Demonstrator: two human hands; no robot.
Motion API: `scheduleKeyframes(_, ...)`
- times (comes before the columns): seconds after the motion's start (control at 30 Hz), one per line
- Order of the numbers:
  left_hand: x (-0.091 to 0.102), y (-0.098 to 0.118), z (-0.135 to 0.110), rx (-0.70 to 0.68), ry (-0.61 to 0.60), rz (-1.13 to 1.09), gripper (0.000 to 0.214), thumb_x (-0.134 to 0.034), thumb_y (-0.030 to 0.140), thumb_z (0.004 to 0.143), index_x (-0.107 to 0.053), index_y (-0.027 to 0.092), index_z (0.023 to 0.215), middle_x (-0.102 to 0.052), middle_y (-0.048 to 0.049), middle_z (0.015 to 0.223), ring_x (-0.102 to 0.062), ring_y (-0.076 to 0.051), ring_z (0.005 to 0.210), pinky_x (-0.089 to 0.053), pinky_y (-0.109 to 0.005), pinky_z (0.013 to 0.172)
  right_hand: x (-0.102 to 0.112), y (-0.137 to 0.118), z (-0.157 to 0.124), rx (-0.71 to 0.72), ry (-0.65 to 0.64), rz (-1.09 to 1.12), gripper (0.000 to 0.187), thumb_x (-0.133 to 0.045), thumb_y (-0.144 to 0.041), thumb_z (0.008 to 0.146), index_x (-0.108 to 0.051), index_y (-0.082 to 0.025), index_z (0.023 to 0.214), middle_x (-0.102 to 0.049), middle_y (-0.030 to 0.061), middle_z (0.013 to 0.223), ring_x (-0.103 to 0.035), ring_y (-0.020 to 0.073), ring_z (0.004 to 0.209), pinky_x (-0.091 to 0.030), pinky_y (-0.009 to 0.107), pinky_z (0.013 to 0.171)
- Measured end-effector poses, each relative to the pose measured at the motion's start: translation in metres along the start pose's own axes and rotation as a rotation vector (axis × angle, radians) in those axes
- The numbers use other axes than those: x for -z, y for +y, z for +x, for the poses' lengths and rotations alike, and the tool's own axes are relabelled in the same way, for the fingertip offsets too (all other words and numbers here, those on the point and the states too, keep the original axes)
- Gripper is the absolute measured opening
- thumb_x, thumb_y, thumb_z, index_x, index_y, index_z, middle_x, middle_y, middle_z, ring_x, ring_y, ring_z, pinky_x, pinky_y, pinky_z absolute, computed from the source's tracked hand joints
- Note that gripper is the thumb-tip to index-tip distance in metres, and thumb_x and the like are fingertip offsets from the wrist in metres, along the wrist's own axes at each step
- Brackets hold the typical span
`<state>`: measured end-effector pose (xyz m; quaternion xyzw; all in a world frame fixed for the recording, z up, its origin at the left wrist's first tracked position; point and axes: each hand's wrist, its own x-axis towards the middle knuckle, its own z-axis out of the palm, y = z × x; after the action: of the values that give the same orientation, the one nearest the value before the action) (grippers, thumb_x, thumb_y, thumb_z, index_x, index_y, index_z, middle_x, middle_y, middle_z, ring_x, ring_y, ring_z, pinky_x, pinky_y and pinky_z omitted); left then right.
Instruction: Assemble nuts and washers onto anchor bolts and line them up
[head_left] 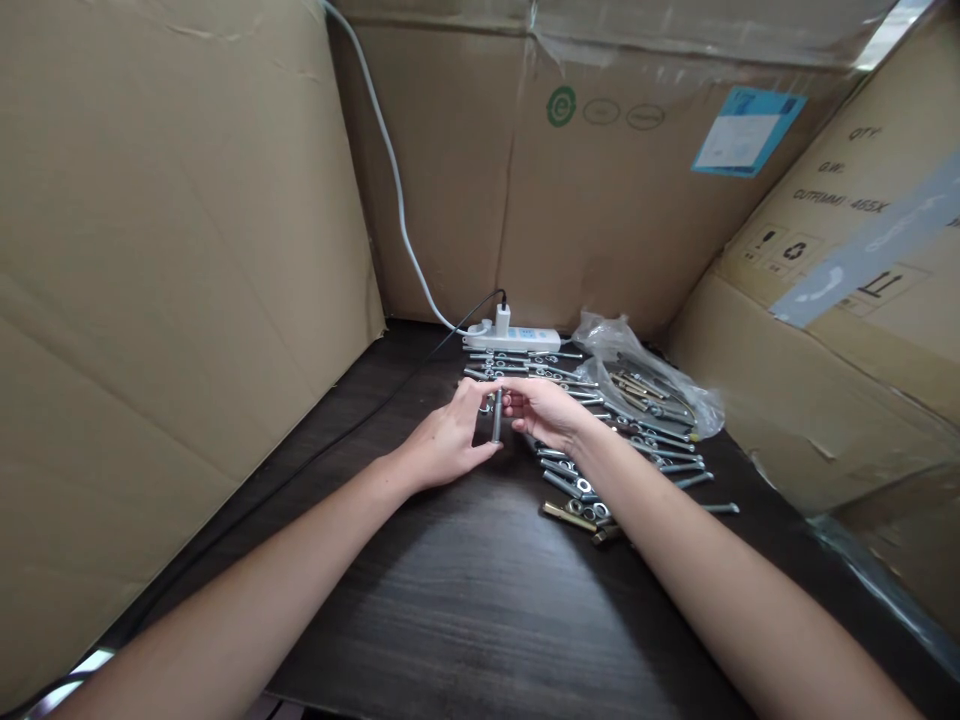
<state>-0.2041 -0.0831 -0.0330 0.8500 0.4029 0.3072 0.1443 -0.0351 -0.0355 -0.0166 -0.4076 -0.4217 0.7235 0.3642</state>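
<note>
A metal bolt [497, 418] stands nearly upright above the table, held between the thumb and fingers of my left hand [442, 440]. My right hand [551, 412] is closed at the bolt's upper end, its index fingertip meeting my left fingers there. Whether a small nut or washer is also between those fingertips is hidden. Behind and beneath my right hand and forearm lie rows of silver bolts [559, 468] with nuts and washers [583, 486]. One brass-coloured bolt [568, 516] lies nearest me in that group.
A white power strip [525, 338] with a plugged-in adapter stands at the back. Its black cable [352, 428] runs across the table's left side. An open plastic bag [637, 365] holds more fasteners. Tall cardboard walls [450, 170] enclose the dark table [450, 600] on three sides.
</note>
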Motion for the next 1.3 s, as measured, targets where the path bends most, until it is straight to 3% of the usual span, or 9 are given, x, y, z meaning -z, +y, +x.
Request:
scheduleKeyframes(0.23,0.000,0.002,0.000,0.021,-0.005,0.036,0.068,-0.065,0.023,0.076,-0.025,0.028,0.131,-0.046,-0.0057,0.120,-0.055,-0.025,0.107,-0.049,-0.039,0.085,-0.007,0.002,0.000,0.024,0.046,0.036,0.017,-0.058,-0.024,0.079,-0.051,-0.015,0.067,-0.049,-0.0050,0.054,-0.044,0.0041,0.043,-0.035,0.014,0.039)
scheduleKeyframes(0.47,0.001,0.007,0.001,0.000,0.008,0.085,0.051,-0.062,0.026,0.080,-0.034,0.026,0.122,-0.048,-0.0055,0.115,-0.057,-0.024,0.102,-0.049,-0.039,0.083,-0.009,0.000,-0.001,0.047,0.093,0.031,0.019,-0.055,-0.023,0.077,-0.048,-0.016,0.062,-0.043,-0.0064,0.050,-0.038,0.0044,0.039,-0.034,0.016,0.038)
scheduleKeyframes(0.77,0.000,0.007,0.001,0.056,0.057,0.058,0.076,-0.069,0.029,0.072,-0.023,0.028,0.132,-0.047,-0.0051,0.114,-0.059,-0.025,0.098,-0.050,-0.037,0.078,-0.009,0.003,0.000,0.060,0.050,-0.055,0.020,-0.053,-0.026,0.075,-0.044,-0.017,0.059,-0.041,-0.0056,0.051,-0.038,0.0054,0.041,-0.032,0.017,0.037)
scheduleKeyframes(1.07,0.001,0.007,0.001,0.052,-0.013,0.135,0.062,-0.064,0.027,0.073,-0.031,0.026,0.125,-0.044,-0.0053,0.115,-0.058,-0.025,0.097,-0.050,-0.038,0.079,-0.009,0.005,-0.002,0.116,0.011,-0.315,0.018,-0.049,-0.025,0.078,-0.047,-0.017,0.062,-0.046,-0.0031,0.054,-0.043,0.0082,0.046,-0.040,0.021,0.044)
scheduleKeyframes(1.2,0.002,-0.001,0.002,0.090,0.069,0.190,0.062,-0.062,0.025,0.074,-0.028,0.024,0.126,-0.043,-0.0060,0.113,-0.057,-0.021,0.089,-0.050,-0.035,0.075,0.001,0.001,0.001,0.196,0.083,-0.516,0.014,-0.047,-0.020,0.079,-0.054,-0.017,0.068,-0.047,-0.0035,0.056,-0.044,0.0091,0.047,-0.037,0.021,0.046)
scheduleKeyframes(1.3,0.003,-0.006,0.001,0.132,0.147,0.215,0.063,-0.061,0.024,0.074,-0.025,0.023,0.126,-0.041,-0.0059,0.112,-0.056,-0.019,0.085,-0.050,-0.032,0.070,0.010,0.000,0.003,0.302,0.150,-0.695,0.010,-0.052,-0.016,0.076,-0.061,-0.017,0.072,-0.054,-0.0018,0.063,-0.048,0.0108,0.057,-0.038,0.022,0.056)
